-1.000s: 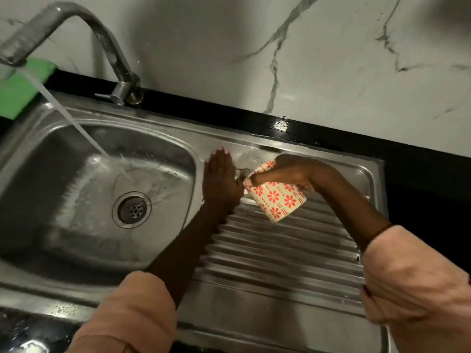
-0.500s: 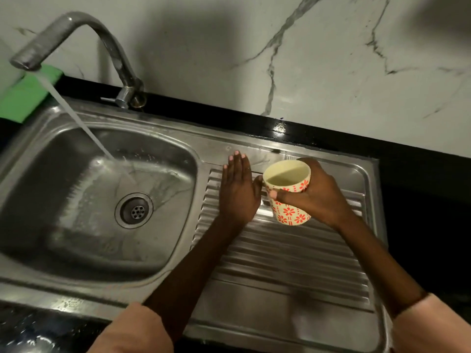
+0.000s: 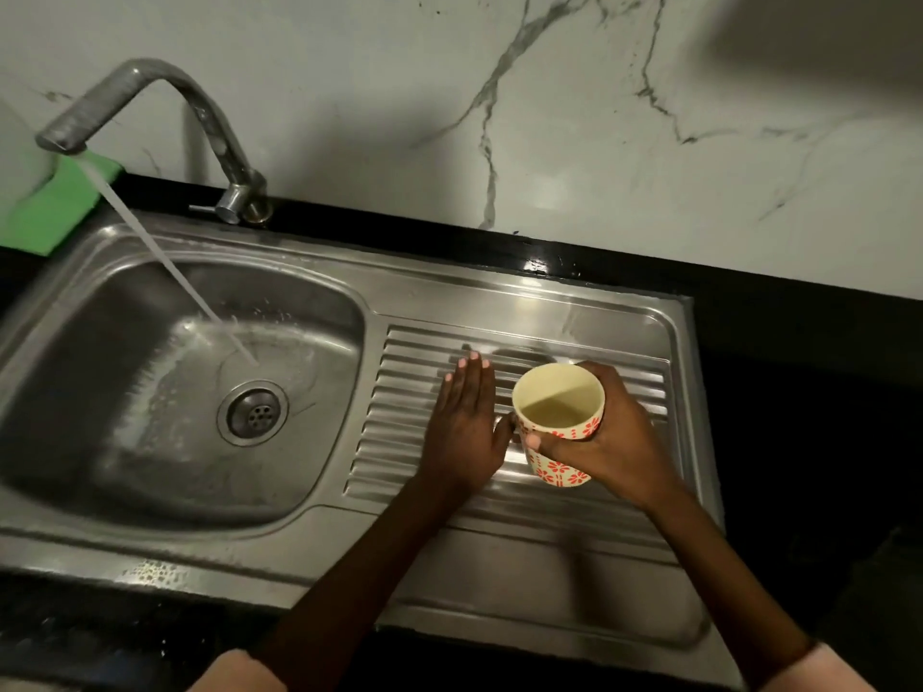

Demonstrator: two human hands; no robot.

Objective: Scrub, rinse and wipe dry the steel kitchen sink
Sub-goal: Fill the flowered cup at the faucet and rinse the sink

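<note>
Steel sink (image 3: 524, 302) runs left-right; right hand (image 3: 607, 442) holds upright cup (image 3: 557, 424).

A green cloth (image 3: 47, 207) lies on the black counter (image 3: 799, 352) at far left. Behind rises a white wall (image 3: 549, 117) (grey-veined marble).

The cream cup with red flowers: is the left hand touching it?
Cannot tell. In the head view the left hand lies flat beside the cream cup with red flowers, thumb at its side.
</note>
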